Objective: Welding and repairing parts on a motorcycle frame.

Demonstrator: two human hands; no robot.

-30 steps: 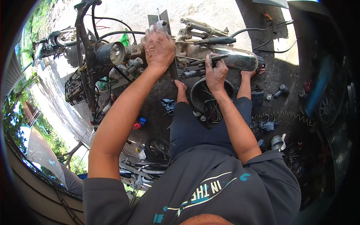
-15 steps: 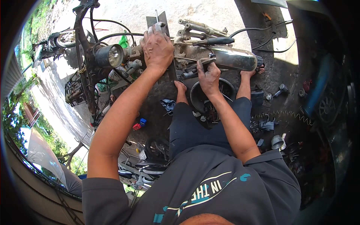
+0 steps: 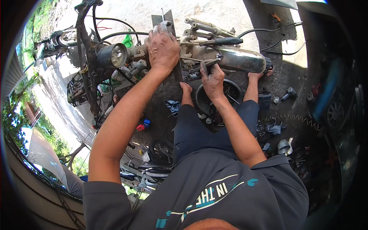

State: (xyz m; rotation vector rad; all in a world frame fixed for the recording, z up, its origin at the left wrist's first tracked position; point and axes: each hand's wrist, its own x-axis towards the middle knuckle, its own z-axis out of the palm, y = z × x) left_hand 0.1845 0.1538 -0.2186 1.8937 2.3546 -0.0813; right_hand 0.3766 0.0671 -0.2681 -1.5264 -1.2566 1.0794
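Note:
My left hand (image 3: 164, 50) is closed over the top of the motorcycle's frame, beside an upright flat metal plate (image 3: 177, 73). Its fingers curl over the far side, so what they grip is hidden. A thin rod (image 3: 162, 15) rises just beyond the fingertips. My right hand (image 3: 213, 79) pinches a short dark metal bar (image 3: 211, 61) close to the near side of a shiny rounded fender (image 3: 241, 60). A black rubber grip (image 3: 226, 41) lies across the far side of that fender, with metal shock absorbers (image 3: 205, 27) behind it.
The motorcycle's round headlight (image 3: 117, 55) points toward me at the left. Between my feet stands a dark round basin (image 3: 201, 97) with parts in it. A coiled hose (image 3: 293, 117), a metal cup (image 3: 283, 145) and loose parts lie on the right floor. Parked motorcycles (image 3: 155, 170) stand lower left.
The whole view has shifted slightly. Both hands keep nearly the same places and holds on the motorcycle.

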